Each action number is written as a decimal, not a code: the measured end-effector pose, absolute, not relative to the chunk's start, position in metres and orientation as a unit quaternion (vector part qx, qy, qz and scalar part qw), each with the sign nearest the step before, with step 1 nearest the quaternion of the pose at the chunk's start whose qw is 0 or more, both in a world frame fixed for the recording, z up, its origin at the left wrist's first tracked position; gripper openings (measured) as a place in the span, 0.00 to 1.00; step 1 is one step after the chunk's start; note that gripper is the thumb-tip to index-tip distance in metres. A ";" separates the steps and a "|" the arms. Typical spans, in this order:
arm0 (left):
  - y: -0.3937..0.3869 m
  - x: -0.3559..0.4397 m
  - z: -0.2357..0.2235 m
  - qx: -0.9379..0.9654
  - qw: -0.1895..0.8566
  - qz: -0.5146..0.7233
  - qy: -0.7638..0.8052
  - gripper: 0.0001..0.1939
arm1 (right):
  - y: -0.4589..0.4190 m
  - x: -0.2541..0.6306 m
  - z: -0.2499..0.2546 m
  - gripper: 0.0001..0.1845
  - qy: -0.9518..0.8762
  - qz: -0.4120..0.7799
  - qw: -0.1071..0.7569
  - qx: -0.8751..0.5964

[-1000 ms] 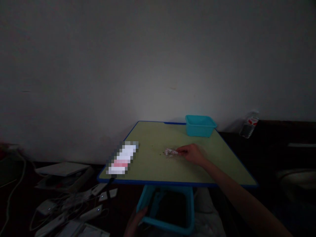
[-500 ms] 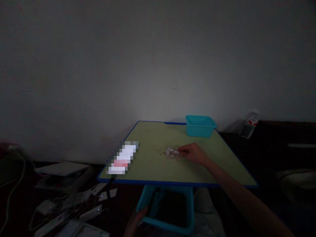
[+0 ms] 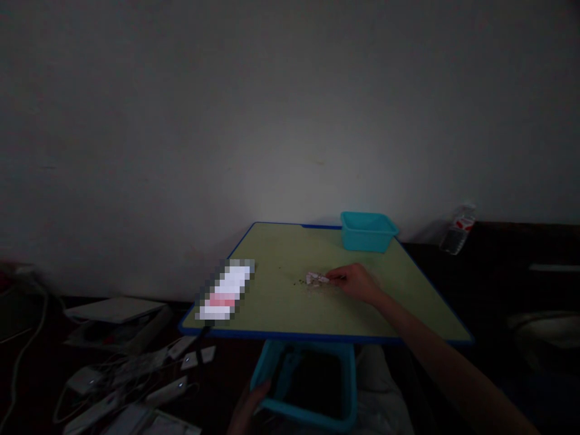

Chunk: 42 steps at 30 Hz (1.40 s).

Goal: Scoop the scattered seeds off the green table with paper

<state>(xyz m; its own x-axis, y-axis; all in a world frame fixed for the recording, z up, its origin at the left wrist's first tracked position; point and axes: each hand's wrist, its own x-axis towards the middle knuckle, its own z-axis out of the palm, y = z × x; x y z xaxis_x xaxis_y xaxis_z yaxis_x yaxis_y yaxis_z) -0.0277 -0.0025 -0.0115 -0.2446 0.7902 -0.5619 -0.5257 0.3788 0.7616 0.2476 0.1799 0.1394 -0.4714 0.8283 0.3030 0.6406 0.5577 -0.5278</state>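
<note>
- Right hand: I see the fingers drawn together, pinching the right end of a crumpled whitish scrap, paper or thin film; too dim for me to say.
- The scrap sits near the middle of the bench, low over its top; I cannot confirm contact along its whole length.
- Dark specks lie just left of the scrap, one farther off; fainter bits show beneath and in front. As I judge it, the scrap is in hand, with the loose bits lying uncollected. The frame gives me no firmer measure of how far things have got.
- Left hand: fingers clamped on the left side of the lower blue tub, below the bench's near edge. Its inside is dark; contents I cannot make out.
- Upper blue tub: upright at the far right corner; no marking I can see.
- Left side of the bench: a bright slab, pixelated white with a pinkish band; no text readable.
- Beyond the bench, right: a clear bottle, tilted, with a red-and-white label; brand illegible to me.
- Lower left: white devices and cables, small lights showing, no lettering legible.
</note>
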 end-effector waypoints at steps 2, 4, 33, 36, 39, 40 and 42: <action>-0.002 -0.028 -0.015 0.101 0.607 0.546 0.569 0.15 | 0.180 0.248 0.139 0.16 -0.839 0.179 0.269 -0.438; -0.003 -0.027 -0.019 0.062 0.627 0.536 0.562 0.18 | 0.179 0.249 0.138 0.15 -0.840 0.183 0.266 -0.436; -0.008 -0.020 -0.001 0.056 0.632 0.543 0.550 0.28 | 0.159 0.302 0.135 0.12 -0.806 0.143 0.327 -0.473; -0.008 -0.018 -0.002 0.064 0.628 0.552 0.544 0.28 | 0.158 0.300 0.131 0.13 -0.808 0.147 0.324 -0.470; -0.009 -0.018 0.000 0.063 0.630 0.550 0.544 0.24 | 0.158 0.293 0.129 0.13 -0.811 0.140 0.316 -0.472; -0.010 -0.018 0.002 0.067 0.629 0.550 0.545 0.22 | 0.159 0.291 0.129 0.13 -0.813 0.137 0.313 -0.471; -0.010 -0.019 0.006 0.080 0.621 0.551 0.551 0.20 | 0.159 0.289 0.127 0.14 -0.818 0.131 0.306 -0.469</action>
<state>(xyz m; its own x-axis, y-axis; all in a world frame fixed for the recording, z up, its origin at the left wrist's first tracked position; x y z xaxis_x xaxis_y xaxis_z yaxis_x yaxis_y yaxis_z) -0.0189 -0.0098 0.0058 -0.2155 0.7729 -0.5968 -0.5975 0.3791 0.7066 0.2888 0.1586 0.1273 -0.3727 0.8476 0.3778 0.6877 0.5256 -0.5008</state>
